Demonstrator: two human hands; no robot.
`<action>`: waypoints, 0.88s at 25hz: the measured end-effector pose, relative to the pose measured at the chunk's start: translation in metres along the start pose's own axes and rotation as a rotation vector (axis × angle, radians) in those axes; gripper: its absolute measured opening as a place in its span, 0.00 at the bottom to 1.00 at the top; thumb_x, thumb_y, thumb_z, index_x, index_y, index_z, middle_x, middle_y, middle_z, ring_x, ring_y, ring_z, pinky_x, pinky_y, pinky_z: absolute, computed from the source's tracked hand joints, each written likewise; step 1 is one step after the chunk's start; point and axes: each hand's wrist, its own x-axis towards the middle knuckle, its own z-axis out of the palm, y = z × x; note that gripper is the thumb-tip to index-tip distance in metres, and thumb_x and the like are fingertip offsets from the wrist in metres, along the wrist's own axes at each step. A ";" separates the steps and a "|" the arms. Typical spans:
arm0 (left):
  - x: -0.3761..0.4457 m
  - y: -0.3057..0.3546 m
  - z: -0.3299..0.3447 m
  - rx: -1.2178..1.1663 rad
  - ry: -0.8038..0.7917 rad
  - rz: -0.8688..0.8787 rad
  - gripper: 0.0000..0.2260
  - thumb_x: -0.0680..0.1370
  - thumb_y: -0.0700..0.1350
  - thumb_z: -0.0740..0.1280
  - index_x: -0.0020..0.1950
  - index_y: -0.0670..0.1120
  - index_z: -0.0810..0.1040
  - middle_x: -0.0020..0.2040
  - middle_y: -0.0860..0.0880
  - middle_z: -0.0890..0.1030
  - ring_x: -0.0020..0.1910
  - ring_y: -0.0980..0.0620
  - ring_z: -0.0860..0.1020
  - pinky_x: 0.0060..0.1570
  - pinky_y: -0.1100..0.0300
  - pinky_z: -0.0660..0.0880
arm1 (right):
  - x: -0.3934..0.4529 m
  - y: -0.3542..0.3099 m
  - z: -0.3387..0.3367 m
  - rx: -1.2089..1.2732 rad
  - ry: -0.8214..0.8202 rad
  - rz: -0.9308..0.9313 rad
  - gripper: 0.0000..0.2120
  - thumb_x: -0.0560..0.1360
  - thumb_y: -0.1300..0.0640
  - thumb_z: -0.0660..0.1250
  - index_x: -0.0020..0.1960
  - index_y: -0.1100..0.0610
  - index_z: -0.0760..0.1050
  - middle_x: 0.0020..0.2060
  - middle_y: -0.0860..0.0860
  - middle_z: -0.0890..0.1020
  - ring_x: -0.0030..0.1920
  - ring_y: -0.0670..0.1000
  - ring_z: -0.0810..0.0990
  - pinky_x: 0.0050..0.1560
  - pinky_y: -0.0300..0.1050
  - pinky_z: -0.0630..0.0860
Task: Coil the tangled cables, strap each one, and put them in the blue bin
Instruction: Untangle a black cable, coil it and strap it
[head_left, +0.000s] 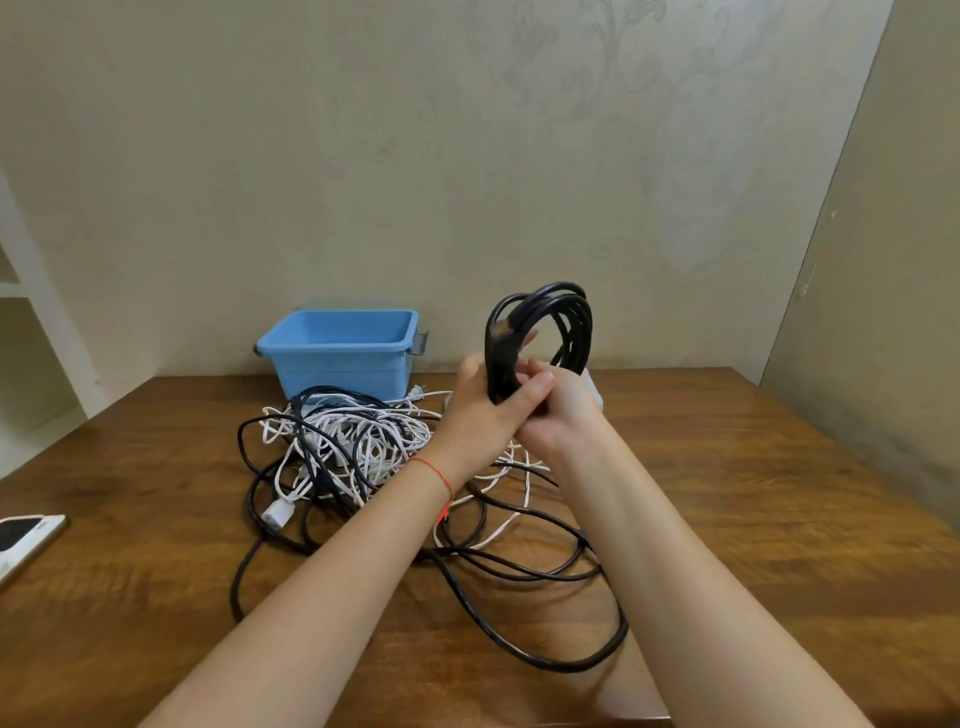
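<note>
A coiled black cable (563, 319) stands upright above the table, held at its lower part by both hands. My left hand (480, 410) wraps around the bundle from the left. My right hand (558, 410) presses against it from the right, fingers closed over the strands. Below and to the left lies a tangle of white and black cables (348, 441), with long black loops (545, 660) trailing toward me. The blue bin (340, 348) stands at the back of the table by the wall, and I see nothing in the part of its inside that shows.
The wooden table (779, 493) meets the wall behind the bin. A phone (23, 535) lies at the left table edge. A white object (595, 387) peeks out behind my right hand. White shelving (21, 291) stands at far left.
</note>
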 end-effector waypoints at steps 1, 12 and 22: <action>0.001 0.002 0.000 -0.024 0.011 0.035 0.13 0.77 0.53 0.71 0.61 0.58 0.79 0.62 0.51 0.76 0.59 0.65 0.76 0.58 0.67 0.74 | 0.000 0.005 0.000 -0.003 -0.047 -0.003 0.13 0.83 0.61 0.55 0.47 0.64 0.76 0.37 0.60 0.82 0.51 0.56 0.80 0.53 0.46 0.75; 0.000 0.009 -0.030 -0.399 -0.080 -0.032 0.14 0.77 0.49 0.65 0.32 0.48 0.75 0.55 0.47 0.85 0.64 0.49 0.78 0.72 0.40 0.61 | 0.007 -0.020 -0.016 -1.092 0.065 -0.466 0.09 0.74 0.64 0.69 0.54 0.58 0.79 0.47 0.58 0.84 0.50 0.56 0.84 0.54 0.53 0.81; -0.009 0.018 -0.021 -0.256 -0.444 -0.049 0.16 0.80 0.45 0.64 0.31 0.46 0.73 0.29 0.47 0.75 0.39 0.46 0.79 0.51 0.53 0.74 | 0.006 -0.037 -0.025 -1.661 0.133 -1.099 0.15 0.72 0.67 0.65 0.58 0.59 0.74 0.44 0.51 0.80 0.43 0.52 0.76 0.40 0.44 0.69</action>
